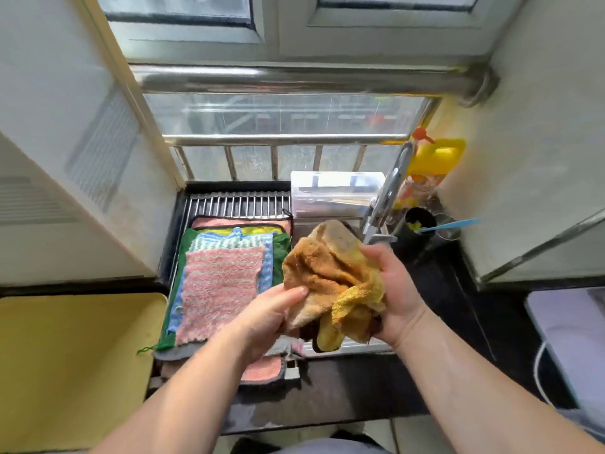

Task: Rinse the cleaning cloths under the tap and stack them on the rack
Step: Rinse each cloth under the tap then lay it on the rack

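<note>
1. The orange-yellow cloth (330,276) is held in the air between both hands. It is over the sink (347,347), just on the near side of the tap (389,191) and to the right of the rack (239,204).
2. The left hand (262,317) pinches the lower left edge of the cloth between thumb and fingers. The right hand (397,299) is closed round its right side, with the fingers curled into the folds.
3. The cloth is a thick terry towel with a fluffy surface, crumpled and without any stiff form. The larger part is a darker orange-brown, and one brighter yellow corner hangs down.
4. I judge it soft and floppy. If it is wet it will be heavier and will drip. It is not fragile and hardly slippery. To lay it flat, it seems better to take two neighbouring corners and let it hang open.
5. The rack is made of thin metal bars. On it a stack of cloths lies flat, with a pink fuzzy cloth (219,290) with a wavy edge on top and blue-white and green ones under it.
6. On the far side of the sink stand a clear plastic box (337,193) and a yellow bottle (435,155). The tap is of shiny curved metal.
</note>
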